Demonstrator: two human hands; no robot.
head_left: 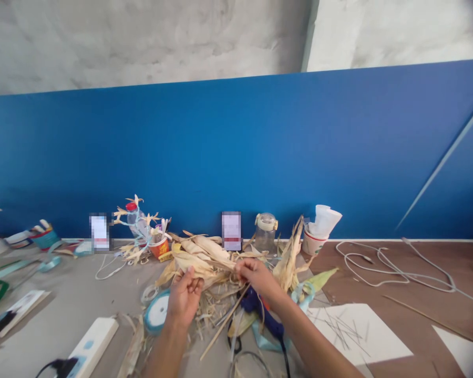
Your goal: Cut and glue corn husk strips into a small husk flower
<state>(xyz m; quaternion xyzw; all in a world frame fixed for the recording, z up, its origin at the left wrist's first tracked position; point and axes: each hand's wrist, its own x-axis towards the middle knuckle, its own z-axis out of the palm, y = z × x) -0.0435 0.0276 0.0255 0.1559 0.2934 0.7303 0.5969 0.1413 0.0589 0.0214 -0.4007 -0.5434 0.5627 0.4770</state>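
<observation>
Pale dried corn husks (216, 249) lie heaped at the back middle of the table. My right hand (258, 277) has thumb and fingertips pinched together at the right end of a husk in that heap. At the heap's front left, my left hand (186, 298) is palm up with curled fingers; its thumb meets the fingertips at the husk edge, and anything between them is too small to make out. Beneath my right forearm lies a dark blue glue gun (274, 326). A thin stick (220, 333) slants between my arms. Beside my left wrist rests a light blue ribbon spool (156, 313).
Behind the husks stand a phone (231, 231), a clear jar (265, 233) and a paper cup (313, 242). A bottle with husk flowers (137, 223) is further left. A power strip (92, 346), white paper with thin wires (355, 331) and a white cable (398, 273) lie around.
</observation>
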